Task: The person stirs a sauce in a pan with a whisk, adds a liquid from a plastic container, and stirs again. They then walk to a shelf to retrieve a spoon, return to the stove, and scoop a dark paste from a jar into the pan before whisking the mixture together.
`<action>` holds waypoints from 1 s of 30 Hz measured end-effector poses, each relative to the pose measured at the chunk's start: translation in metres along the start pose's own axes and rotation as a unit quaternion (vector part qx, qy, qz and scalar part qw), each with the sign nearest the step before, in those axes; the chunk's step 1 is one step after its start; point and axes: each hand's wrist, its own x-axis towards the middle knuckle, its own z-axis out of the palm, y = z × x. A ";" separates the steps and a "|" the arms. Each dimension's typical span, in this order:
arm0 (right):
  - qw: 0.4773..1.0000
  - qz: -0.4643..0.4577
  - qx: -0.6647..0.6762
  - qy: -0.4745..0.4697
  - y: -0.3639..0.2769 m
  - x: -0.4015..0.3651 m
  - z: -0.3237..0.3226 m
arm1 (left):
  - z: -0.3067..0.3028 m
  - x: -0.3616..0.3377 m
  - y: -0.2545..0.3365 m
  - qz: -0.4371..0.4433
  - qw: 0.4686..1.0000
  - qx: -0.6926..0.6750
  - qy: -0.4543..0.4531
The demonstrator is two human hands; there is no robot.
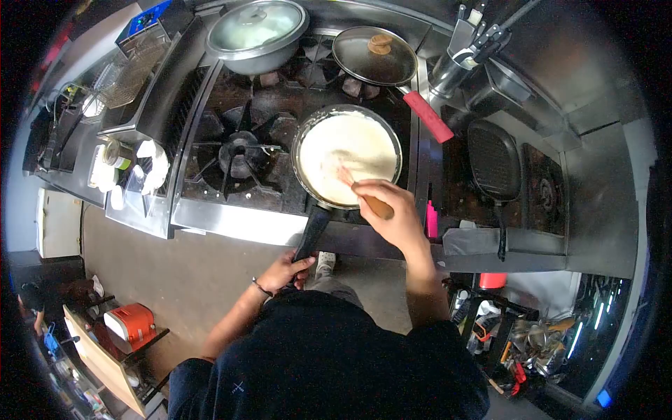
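Note:
A pan [297,161] with a pale, creamy sauce [343,136] stands on the stove's front right burner. My left hand [285,271] is closed around the pan's black handle [311,231] at the stove's front edge. Over the pan's near right side, my right hand [390,213] grips the wooden handle of a whisk [379,206]. The whisk's reddish head dips into the sauce and looks blurred, so its exact shape is hard to make out.
Behind are a lidded metal pot [255,56] and a pan under a glass lid [371,59], its red-sleeved handle [428,117] pointing toward me. A grill pan [494,161] and a knife holder [455,66] stand right. A bare burner [240,152] is left.

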 end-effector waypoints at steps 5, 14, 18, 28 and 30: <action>0.993 0.086 -0.077 -0.034 -0.021 -0.006 -0.028 | 0.000 -0.001 0.001 0.006 1.000 0.021 0.007; 0.992 0.049 -0.106 -0.049 -0.027 -0.002 -0.011 | -0.003 0.001 -0.002 -0.002 1.000 0.024 0.011; 0.995 0.014 -0.094 -0.032 0.000 0.001 0.022 | -0.003 0.001 -0.003 0.013 0.998 0.059 0.005; 0.999 -0.004 0.025 0.030 0.032 0.022 0.004 | 0.003 -0.005 0.001 -0.001 0.999 0.048 0.018; 0.999 0.040 0.032 0.013 0.025 0.019 -0.016 | 0.000 -0.004 0.004 -0.003 0.998 0.063 0.012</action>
